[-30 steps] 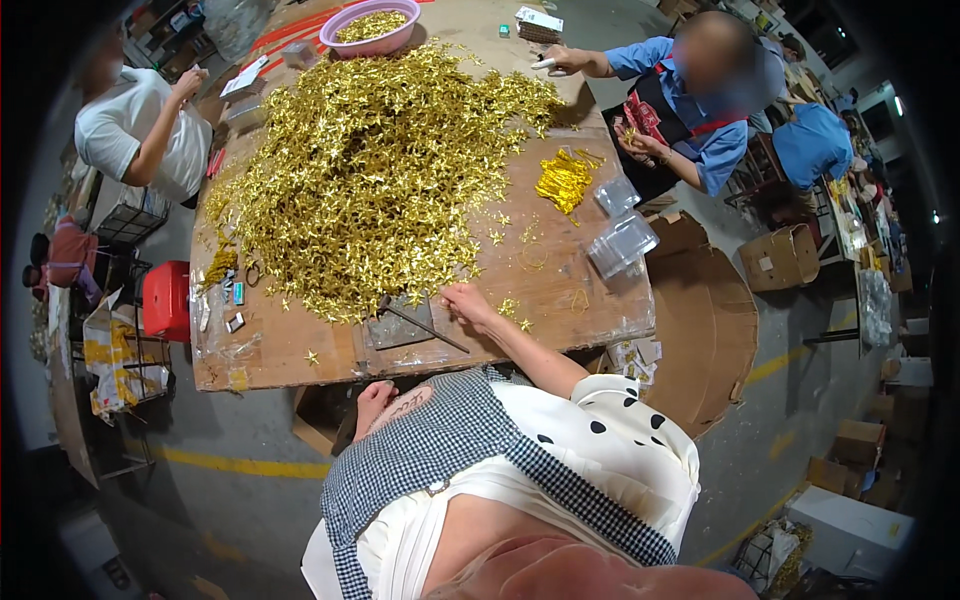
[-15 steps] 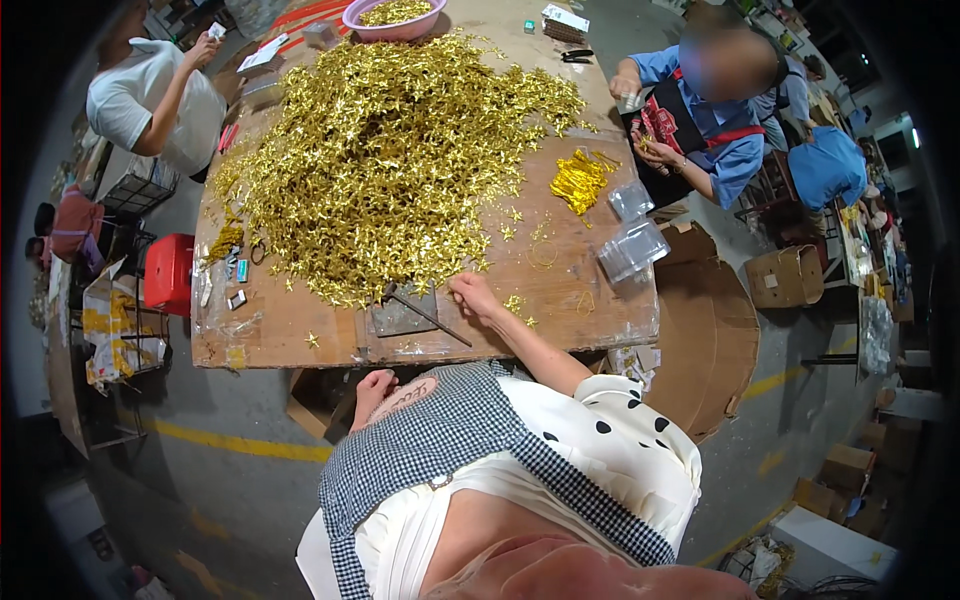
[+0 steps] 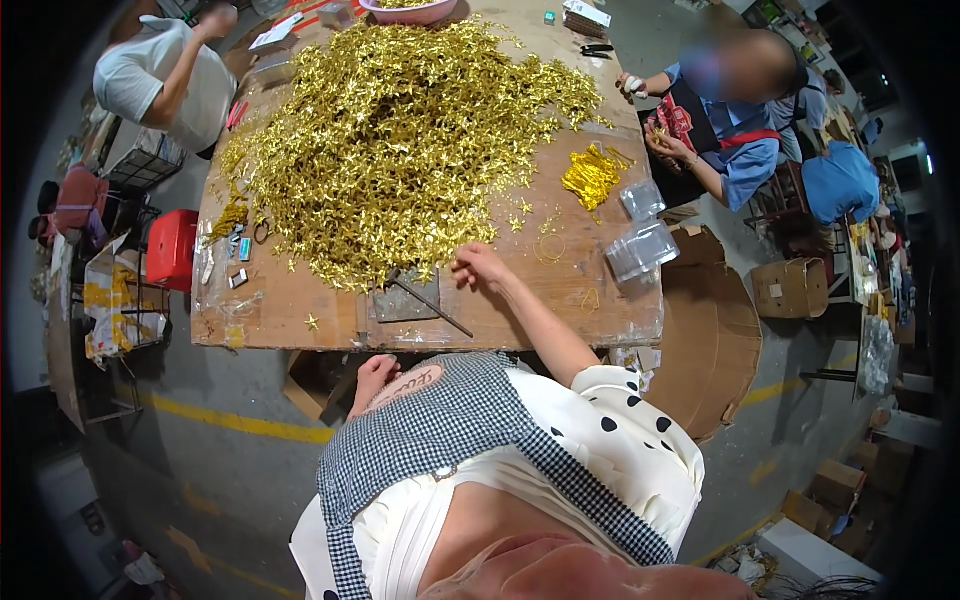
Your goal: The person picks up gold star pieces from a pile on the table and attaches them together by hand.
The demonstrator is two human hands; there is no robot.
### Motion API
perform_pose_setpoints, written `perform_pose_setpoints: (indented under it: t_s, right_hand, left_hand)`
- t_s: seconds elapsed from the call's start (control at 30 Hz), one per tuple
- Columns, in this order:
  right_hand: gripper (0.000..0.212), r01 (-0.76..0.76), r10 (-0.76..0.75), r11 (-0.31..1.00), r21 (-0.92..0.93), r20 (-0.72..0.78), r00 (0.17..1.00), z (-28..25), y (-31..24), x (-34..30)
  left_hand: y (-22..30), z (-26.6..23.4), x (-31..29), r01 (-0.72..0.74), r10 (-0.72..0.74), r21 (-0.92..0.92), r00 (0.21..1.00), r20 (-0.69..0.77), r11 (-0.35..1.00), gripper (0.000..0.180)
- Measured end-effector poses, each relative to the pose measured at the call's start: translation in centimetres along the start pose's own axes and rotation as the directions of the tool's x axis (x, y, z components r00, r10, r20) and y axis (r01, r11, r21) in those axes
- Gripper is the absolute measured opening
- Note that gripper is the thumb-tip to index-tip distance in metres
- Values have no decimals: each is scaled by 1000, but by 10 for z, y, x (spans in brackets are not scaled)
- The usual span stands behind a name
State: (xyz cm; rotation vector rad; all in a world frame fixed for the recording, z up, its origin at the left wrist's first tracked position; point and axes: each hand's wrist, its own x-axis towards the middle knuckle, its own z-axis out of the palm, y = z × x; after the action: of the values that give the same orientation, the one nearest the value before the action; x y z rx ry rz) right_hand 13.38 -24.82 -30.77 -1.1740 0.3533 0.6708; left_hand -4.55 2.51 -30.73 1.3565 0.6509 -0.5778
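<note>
A big heap of shiny gold star ornaments (image 3: 380, 150) covers much of the wooden table (image 3: 300, 325). At the heap's near edge is my right hand (image 3: 482, 267), with loosely bent fingers somewhat apart and nothing clearly in them. Just left of it, a thin dark rod (image 3: 432, 308) lies slanting across a flat grey plate (image 3: 405, 300), its far end against the stars. My left hand (image 3: 376, 373) is closed low by the table's front edge, in front of my checked apron (image 3: 430, 400). Whatever its curled fingers might hold is hidden.
Gold ties (image 3: 592, 177) and clear plastic boxes (image 3: 641, 250) lie on the right. A pink basin (image 3: 412, 12) stands at the far end. One person (image 3: 740, 150) handles small things at right; another (image 3: 170, 80) stands left, near a red stool (image 3: 172, 250).
The view has shifted slightly. My right hand's fingers look looser, and its forearm now covers where some loose stars lay. My left hand stays closed near the table edge.
</note>
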Motion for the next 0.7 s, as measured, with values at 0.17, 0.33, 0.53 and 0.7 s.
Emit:
perform_pose_setpoints:
  t_s: [0.17,0.33,0.53,0.7]
  right_hand:
    - [29,295,-311,948,-117,-145,939,-3,-26,6]
    - [21,343,-434,875,-340,-240,868,-39,-4,32]
    - [26,266,-701,477,-838,-180,690,-29,-19,32]
    - [36,289,-781,347,-892,-104,616,0,-60,42]
  left_hand:
    - [3,5,-3,28,-28,-2,999,-16,1000,15]
    - [8,12,-8,9,-8,34,999,-41,999,15]
    - [-1,11,-5,32,-33,-15,996,-81,999,15]
    - [-2,12,-10,30,-33,-31,995,-98,999,15]
